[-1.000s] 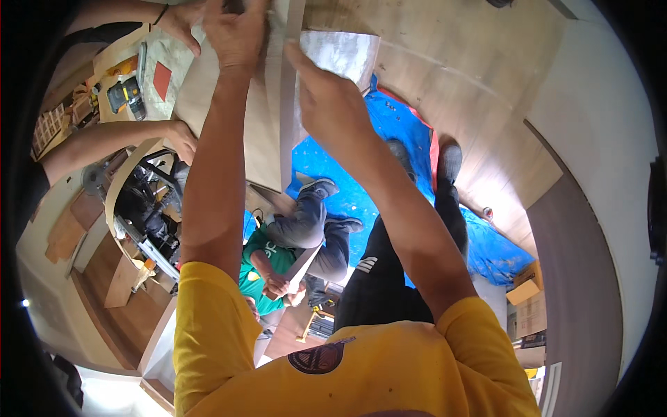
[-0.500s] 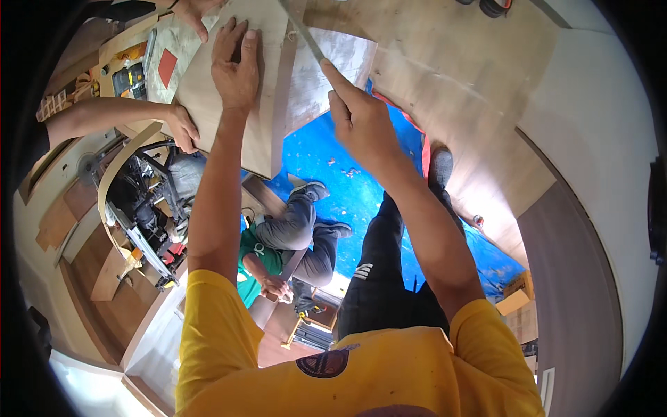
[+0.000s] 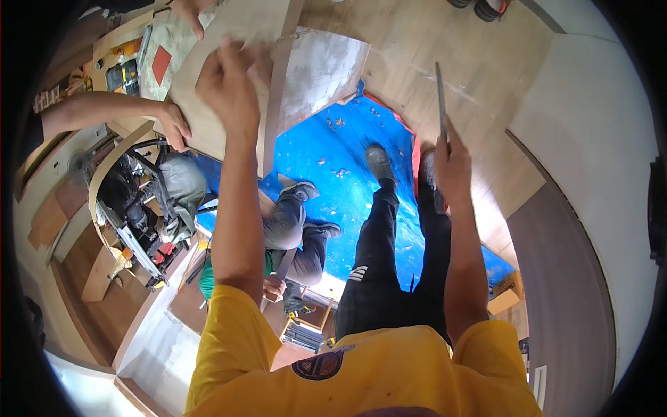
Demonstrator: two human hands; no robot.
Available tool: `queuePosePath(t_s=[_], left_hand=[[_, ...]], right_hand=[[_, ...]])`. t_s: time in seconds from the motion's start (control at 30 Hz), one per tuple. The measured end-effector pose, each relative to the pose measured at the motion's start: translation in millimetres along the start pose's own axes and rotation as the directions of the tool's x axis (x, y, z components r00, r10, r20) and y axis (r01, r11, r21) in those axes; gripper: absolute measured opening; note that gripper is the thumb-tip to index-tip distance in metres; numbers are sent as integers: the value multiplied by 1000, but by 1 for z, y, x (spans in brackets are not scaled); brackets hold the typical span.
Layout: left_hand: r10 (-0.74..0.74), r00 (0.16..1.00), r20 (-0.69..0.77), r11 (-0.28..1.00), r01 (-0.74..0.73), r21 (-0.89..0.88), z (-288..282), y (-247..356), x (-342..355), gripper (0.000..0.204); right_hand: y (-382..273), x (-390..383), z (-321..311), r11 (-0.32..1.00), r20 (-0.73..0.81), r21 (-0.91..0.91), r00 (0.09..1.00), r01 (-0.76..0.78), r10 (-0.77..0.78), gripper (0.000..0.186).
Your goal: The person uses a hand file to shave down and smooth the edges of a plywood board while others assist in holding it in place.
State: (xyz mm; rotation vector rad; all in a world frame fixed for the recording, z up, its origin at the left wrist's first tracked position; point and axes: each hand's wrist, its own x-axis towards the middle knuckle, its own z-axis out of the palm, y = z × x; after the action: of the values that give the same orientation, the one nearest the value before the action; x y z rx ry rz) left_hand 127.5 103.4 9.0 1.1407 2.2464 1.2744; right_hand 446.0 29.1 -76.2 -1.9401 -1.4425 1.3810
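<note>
My left hand [image 3: 229,90] is over a pale wooden board [image 3: 201,132] at upper left, its fingers smeared by motion; whether it grips anything is unclear. My right hand [image 3: 451,167], right of the board and away from it, is closed around a long, flat metal tool [image 3: 440,97], like a file, pointing upward. Another person's hand [image 3: 176,127] grips the board's left edge, and that person's other hand [image 3: 191,15] is at its top.
A seated co-worker in grey trousers [image 3: 281,222] holds a strip below. Blue sheeting [image 3: 326,153] lies on the wooden floor [image 3: 486,83] around my feet. A cluttered black frame [image 3: 146,201] stands left, a panel [image 3: 556,278] right, shoes [image 3: 486,7] at the top.
My right hand has swung right, away from the board, with the metal tool now upright in it. My left hand has shifted on the board and its fingers have moved from lying along it.
</note>
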Motion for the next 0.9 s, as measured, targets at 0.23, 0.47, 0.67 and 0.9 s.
queuePosePath(t_s=[0.23, 0.47, 0.67, 0.9], left_hand=[[534, 816, 220, 653, -563, 507, 19, -5, -60, 42], [352, 902, 250, 606, -424, 673, 32, -2, -12, 27], [457, 886, 72, 830, -455, 323, 9, -31, 15, 19], [244, 970, 22, 899, -234, 371, -15, -50, 52, 45]], right_hand=[[-39, -39, 13, 961, 69, 212, 978, 177, -196, 47], [-39, -22, 31, 939, 59, 257, 966, 228, -251, 47], [-55, -12, 45, 922, 83, 292, 954, 252, -287, 52], [-108, 16, 75, 830, 135, 315, 844, 460, -519, 51]])
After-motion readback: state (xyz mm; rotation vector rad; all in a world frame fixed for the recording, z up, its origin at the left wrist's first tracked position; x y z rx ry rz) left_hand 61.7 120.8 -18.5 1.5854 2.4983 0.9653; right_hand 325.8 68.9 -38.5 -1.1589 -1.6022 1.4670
